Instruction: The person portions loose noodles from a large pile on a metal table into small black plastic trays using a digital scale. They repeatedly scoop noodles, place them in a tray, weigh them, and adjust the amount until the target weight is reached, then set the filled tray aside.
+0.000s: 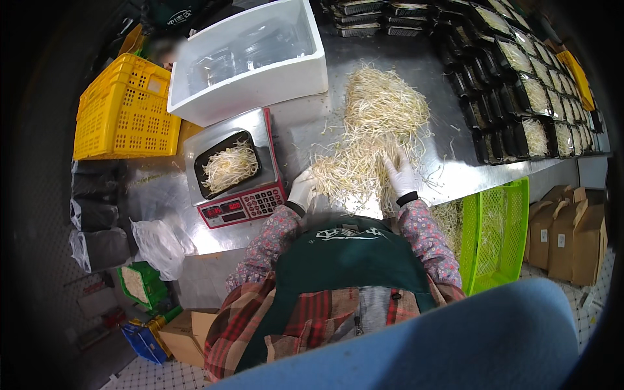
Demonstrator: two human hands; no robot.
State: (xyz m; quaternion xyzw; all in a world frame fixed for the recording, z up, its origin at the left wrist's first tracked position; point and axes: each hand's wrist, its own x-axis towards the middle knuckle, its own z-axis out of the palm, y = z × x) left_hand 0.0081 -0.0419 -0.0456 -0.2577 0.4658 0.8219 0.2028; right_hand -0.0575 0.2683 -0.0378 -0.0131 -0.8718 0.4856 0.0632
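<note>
A loose pile of bean sprouts (383, 107) spreads over the metal table toward me. My left hand (302, 190), in a white glove, rests at the pile's near left edge; its fingertips touch the sprouts and are partly covered. My right hand (402, 175), gloved too, lies on the near right side with fingers stretched into the strands. Left of my left hand stands a red scale (242, 207) with a steel plate and a lit display. On that plate sits a black tray (203, 170) holding a small heap of sprouts.
A white foam box (250, 88) with clear plastic lids stands behind the scale, beside a yellow crate (127, 110). Stacked packed trays (536, 140) fill the right. A green crate (497, 237) stands below the table's right edge. Plastic bags (159, 244) hang at the left edge.
</note>
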